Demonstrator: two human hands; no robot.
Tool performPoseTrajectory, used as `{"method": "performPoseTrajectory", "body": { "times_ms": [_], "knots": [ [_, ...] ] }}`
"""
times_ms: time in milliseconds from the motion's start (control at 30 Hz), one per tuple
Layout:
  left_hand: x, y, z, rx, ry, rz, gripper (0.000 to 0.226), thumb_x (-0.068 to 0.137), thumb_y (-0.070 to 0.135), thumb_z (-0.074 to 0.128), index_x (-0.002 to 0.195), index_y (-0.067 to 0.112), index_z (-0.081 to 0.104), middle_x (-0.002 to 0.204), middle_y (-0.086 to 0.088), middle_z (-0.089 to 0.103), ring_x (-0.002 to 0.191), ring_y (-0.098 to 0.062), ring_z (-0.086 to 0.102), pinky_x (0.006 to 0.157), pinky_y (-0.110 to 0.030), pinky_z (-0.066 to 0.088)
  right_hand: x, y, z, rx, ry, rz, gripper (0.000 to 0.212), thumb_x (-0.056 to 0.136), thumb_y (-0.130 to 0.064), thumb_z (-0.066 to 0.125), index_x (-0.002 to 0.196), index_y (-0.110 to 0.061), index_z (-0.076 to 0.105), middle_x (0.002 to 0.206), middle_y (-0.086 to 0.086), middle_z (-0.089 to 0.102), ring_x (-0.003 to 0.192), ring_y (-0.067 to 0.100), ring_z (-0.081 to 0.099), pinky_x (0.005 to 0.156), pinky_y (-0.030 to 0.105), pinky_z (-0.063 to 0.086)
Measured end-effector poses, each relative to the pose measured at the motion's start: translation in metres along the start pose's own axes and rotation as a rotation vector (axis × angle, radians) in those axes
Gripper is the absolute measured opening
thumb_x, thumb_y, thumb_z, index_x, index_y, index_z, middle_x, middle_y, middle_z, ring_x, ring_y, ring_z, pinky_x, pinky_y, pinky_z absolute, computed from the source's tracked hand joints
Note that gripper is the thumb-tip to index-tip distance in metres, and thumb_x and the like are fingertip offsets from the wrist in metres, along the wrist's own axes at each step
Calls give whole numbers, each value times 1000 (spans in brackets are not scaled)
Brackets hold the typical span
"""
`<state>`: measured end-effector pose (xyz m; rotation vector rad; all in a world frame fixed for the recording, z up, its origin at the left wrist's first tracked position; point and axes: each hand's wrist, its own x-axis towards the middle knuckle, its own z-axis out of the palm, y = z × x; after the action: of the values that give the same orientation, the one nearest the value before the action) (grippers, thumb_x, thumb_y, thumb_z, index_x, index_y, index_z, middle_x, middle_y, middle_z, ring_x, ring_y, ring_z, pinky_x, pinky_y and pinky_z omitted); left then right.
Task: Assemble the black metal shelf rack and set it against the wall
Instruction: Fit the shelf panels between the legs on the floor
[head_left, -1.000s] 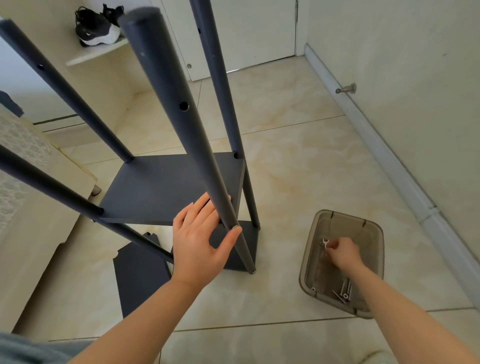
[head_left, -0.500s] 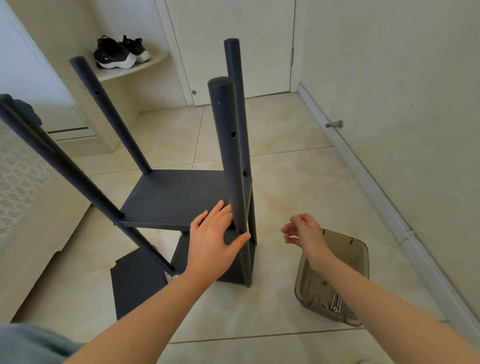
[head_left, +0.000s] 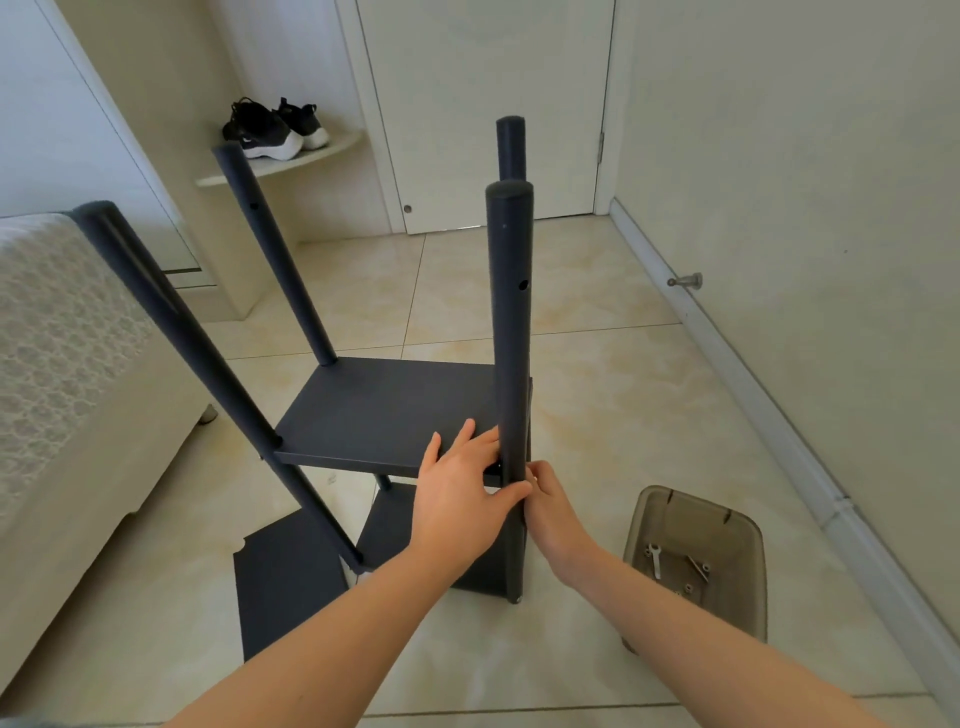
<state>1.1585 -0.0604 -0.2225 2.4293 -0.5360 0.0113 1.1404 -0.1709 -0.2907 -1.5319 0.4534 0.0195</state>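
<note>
The half-built rack (head_left: 374, 415) stands on the floor. At its near post (head_left: 511, 338) the left hand (head_left: 460, 501) hooks its thumb round, fingers flat on the shelf (head_left: 363, 405). The right hand (head_left: 551, 514) curls against the post's right side, perhaps pinching something; I cannot tell.

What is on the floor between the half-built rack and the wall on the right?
A translucent brown bin holding a wrench and screws sits on the floor between the rack and that wall. Farther back, a metal door stop sticks out near the wall's base.
</note>
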Motion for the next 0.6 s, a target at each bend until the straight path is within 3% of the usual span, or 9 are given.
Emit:
{"method": "performPoseTrajectory", "body": {
  "times_ms": [200,267,333,433,500,600],
  "knots": [
    [14,6,-17,-108,-32,-154,53,88,33,76,138,36,58,151,8,48,152,-15,15,124,-47,6,7,-19,3,-56,-18,-48,19,108,-29,32,103,-15,44,77,-2,60,56,-7,61,52,8,46],
    [23,6,-30,-170,-7,-180,48,87,32,77,132,36,63,151,5,49,151,-17,23,125,-50,16,14,-32,6,-81,-31,-74,24,108,-32,30,109,-12,44,71,0,62,57,4,62,59,17,52],
    [35,5,-45,-259,7,-229,44,85,30,79,127,34,67,148,-1,54,143,-20,42,118,-50,35,20,-49,11,-134,-29,-97,27,108,-33,27,112,-11,42,70,2,63,59,9,60,61,22,53],
    [49,3,-67,-397,42,-304,38,83,28,81,119,23,72,129,-3,68,118,-21,64,103,-45,52,26,-76,19,-220,-12,-127,27,108,-33,25,113,-12,42,73,5,63,61,11,58,61,22,48],
    [57,-2,-83,-499,83,-321,31,82,25,82,112,18,75,105,5,74,98,-12,69,92,-36,58,30,-96,25,-274,-7,-151,26,108,-33,26,114,-14,43,74,4,66,61,10,60,62,22,44],
    [71,-14,-111,-630,128,-354,17,80,25,83,95,25,74,84,15,71,76,0,65,62,-11,49,36,-130,35,-299,-7,-174,23,107,-32,29,114,-15,43,77,5,70,66,10,64,62,22,43]
  ]
}}
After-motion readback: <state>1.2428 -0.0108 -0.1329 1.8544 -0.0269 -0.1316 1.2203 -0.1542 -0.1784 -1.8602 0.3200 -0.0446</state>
